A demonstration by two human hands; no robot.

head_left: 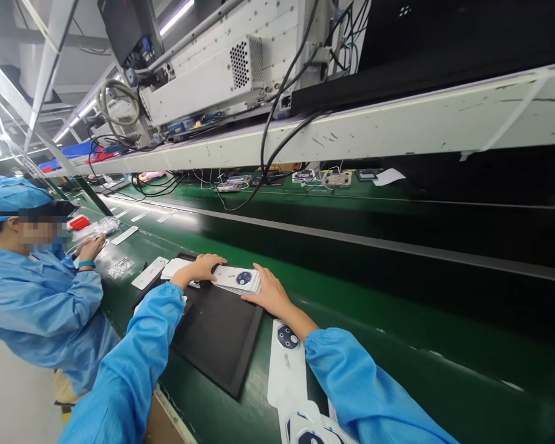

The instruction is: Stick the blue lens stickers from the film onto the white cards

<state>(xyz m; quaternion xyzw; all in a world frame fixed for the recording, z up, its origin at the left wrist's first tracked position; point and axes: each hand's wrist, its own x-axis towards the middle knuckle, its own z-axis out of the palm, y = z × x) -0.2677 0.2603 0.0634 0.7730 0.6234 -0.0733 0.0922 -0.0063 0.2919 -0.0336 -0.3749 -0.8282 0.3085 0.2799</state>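
A short stack of white phone-back-shaped sheets [229,275], the top one printed with a dark round camera area, lies at the far edge of a black flat tray [213,336]. My left hand [202,269] grips the stack's left end, fingers over the far side. Around its right end my right hand [271,292] is closed, with the thumb on the near edge. Just left of my left hand are more white sheets [172,267], partly covered by it. Another white phone-back piece [150,274] rests further left.
Right of the tray lies a single phone-back sheet [287,370], above an overlapping pile [312,425] at the near edge. A co-worker in blue [41,290] sits at left, hands over the green bench [374,296]. A metal shelf [398,126] with hanging cables crosses overhead.
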